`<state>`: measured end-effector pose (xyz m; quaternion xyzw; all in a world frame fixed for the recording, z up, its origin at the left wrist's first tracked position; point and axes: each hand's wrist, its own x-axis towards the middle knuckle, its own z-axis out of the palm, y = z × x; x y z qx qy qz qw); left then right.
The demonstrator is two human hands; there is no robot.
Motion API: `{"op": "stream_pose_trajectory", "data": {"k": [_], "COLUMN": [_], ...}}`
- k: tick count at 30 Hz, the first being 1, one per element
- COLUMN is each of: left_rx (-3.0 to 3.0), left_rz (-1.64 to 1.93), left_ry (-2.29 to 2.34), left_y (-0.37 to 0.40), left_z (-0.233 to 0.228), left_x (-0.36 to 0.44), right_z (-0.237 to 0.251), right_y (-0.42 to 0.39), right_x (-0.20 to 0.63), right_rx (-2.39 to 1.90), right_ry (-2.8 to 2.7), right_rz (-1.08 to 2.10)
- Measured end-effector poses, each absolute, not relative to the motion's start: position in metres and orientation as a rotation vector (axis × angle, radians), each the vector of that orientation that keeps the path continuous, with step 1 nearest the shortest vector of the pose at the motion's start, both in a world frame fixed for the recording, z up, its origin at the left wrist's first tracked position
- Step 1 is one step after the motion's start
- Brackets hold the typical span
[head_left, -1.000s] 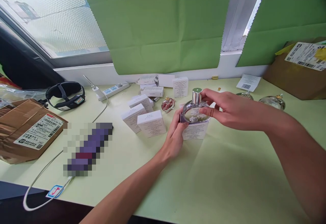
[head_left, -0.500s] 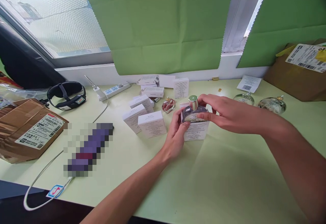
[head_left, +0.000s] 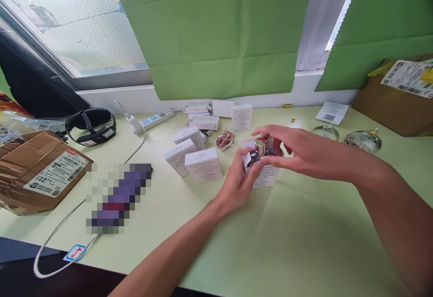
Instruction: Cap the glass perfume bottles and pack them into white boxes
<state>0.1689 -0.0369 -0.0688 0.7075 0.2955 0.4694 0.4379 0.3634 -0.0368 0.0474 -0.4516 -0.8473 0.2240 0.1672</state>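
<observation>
Most of the perfume bottle (head_left: 260, 149) sits down inside the open white box (head_left: 262, 173), only its silver cap showing above the flaps; the box isn't closed yet. It stands mid-desk, nearer the far edge of the green desk (head_left: 304, 243). The left hand (head_left: 241, 180) grips the box's side, thumb on the flap. The right hand (head_left: 291, 148) arches over, fingertips pinching the bottle's top.
</observation>
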Motion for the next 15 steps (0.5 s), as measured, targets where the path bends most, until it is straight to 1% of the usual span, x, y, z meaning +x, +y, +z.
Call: {"op": "stream_pose_trajectory", "data": {"k": [7,15], "left_rx": [1.806,1.782], "left_rz": [1.127,1.165], "left_ry": [0.762,0.758], "left_y": [-0.037,-0.036], "left_z": [-0.068,-0.069], "left_x": [0.168,0.169], "right_z": [0.052,0.038], "right_y": [-0.038,-0.034], "right_x": [0.359,0.360], "right_rx": [-1.256,-1.210], "right_ry": [-2.430,-2.592], "right_rz": [0.574,0.555]}}
